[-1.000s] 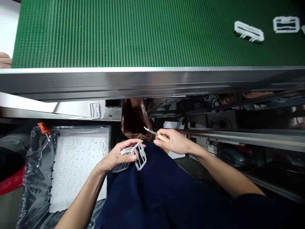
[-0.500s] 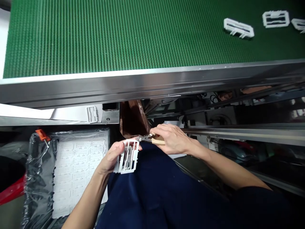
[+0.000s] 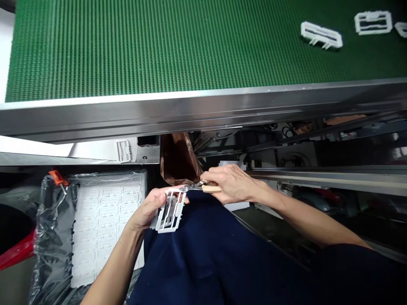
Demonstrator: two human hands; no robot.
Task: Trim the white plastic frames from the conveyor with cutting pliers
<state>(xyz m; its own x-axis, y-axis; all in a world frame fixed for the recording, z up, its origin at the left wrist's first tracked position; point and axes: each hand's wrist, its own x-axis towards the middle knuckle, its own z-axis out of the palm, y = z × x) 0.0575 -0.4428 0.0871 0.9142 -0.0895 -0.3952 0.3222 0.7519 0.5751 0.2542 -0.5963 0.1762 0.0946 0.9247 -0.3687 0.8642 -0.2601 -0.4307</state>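
My left hand [image 3: 148, 209] grips a white moulded plastic frame [image 3: 170, 212] with slotted bars, holding it above my dark blue clothing [image 3: 197, 258]. My right hand [image 3: 232, 184] holds a small craft knife with a pale wooden handle [image 3: 210, 188]. Its metal blade [image 3: 191, 187] lies against the top edge of the frame. Fingers of my left hand are partly hidden behind the frame.
A green ribbed conveyor belt [image 3: 159, 51] with a steel side rail [image 3: 190, 114] runs above my hands, carrying white frames [image 3: 321, 35]. Below it hang a brown bag [image 3: 178, 159] and a white frame [image 3: 124, 151]. Rows of white frames [image 3: 104, 224] lie on black plastic sheeting [image 3: 54, 228] at left.
The white frame has turned from a tilted to a more upright position in my left hand. The knife has moved left, its blade now at the frame's top edge.
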